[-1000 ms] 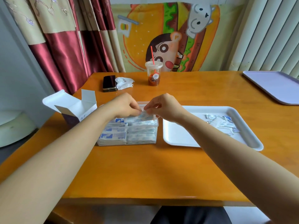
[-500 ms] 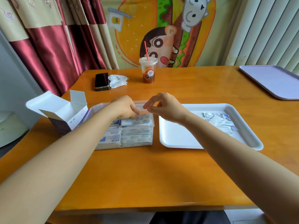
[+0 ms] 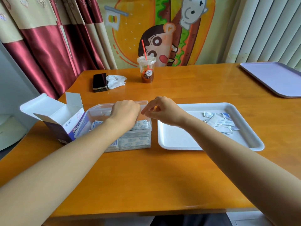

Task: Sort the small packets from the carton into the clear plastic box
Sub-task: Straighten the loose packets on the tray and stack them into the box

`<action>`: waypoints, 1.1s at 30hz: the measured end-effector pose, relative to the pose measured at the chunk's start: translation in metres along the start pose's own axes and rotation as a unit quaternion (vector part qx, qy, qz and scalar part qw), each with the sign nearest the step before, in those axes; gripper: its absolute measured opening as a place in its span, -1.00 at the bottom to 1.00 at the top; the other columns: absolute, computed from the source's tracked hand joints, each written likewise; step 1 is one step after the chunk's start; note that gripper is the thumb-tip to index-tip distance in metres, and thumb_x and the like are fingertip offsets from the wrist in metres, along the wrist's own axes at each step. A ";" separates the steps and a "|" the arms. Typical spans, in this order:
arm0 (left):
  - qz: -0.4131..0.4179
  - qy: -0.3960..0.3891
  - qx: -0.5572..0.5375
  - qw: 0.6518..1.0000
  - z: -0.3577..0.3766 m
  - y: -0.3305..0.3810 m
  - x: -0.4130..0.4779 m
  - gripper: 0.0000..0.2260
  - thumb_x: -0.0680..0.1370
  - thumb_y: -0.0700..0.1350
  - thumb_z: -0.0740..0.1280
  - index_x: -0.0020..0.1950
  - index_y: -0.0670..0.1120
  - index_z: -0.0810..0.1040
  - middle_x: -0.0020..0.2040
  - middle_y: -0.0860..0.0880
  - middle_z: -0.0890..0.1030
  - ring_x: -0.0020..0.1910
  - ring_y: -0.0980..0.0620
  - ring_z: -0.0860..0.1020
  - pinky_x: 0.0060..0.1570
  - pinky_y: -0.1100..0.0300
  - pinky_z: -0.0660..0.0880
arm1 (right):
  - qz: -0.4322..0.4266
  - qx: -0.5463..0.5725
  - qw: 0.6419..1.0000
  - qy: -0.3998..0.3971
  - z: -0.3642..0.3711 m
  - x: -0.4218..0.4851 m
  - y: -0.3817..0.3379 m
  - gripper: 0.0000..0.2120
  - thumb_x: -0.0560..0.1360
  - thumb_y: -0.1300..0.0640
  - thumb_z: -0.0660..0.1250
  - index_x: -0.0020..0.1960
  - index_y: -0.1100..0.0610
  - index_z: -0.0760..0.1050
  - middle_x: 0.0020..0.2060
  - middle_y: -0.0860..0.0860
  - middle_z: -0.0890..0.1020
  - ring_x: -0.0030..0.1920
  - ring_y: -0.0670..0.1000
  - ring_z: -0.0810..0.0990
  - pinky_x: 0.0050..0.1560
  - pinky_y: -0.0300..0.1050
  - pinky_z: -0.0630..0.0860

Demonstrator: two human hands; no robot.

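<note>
Left hand (image 3: 125,111): reaches down into the clear rectangular plastic box (image 3: 143,103), knuckles up; the fingertips are hidden, so I cannot tell whether it grips anything.
Right hand (image 3: 162,112): hovers just beside the box's right rim, fingers loosely curled, nothing visible in them.
Small white-and-blue packets (image 3: 141,125): stacked in rows inside the box.
Loose packets (image 3: 218,122): heaped at the far right of the white rectangular tray (image 3: 179,141).
Open white-and-purple carton (image 3: 53,115): against the box's left side on the orange wooden tabletop (image 3: 146,176).
Risk: the box looks nearly full, so pressing could buckle the rows or nudge the light box sideways.
</note>
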State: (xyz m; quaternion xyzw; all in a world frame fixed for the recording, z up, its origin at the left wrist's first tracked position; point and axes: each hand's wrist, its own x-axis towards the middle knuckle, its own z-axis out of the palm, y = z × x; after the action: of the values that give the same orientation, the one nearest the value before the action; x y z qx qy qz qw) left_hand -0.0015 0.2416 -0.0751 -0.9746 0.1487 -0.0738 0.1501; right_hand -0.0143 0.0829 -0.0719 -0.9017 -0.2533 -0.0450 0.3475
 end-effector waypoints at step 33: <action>0.051 0.117 -0.314 0.941 -0.069 0.054 -0.009 -0.87 0.51 0.00 0.32 -0.18 0.06 0.63 -0.30 0.14 0.58 -0.21 0.06 0.58 -0.16 0.14 0.52 | 0.143 0.059 0.986 0.062 -0.056 -0.053 0.056 -0.88 0.50 0.24 0.25 -0.01 0.13 0.54 -0.18 0.06 0.68 -0.34 -0.03 0.52 -0.36 -0.23 0.44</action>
State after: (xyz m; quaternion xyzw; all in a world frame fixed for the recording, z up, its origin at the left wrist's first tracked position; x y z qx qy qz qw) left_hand -0.0373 0.1768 -0.0273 -0.9479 0.2301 -0.1292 -0.1788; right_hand -0.0273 -0.0114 -0.0772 -0.9020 -0.1018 -0.0352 0.4181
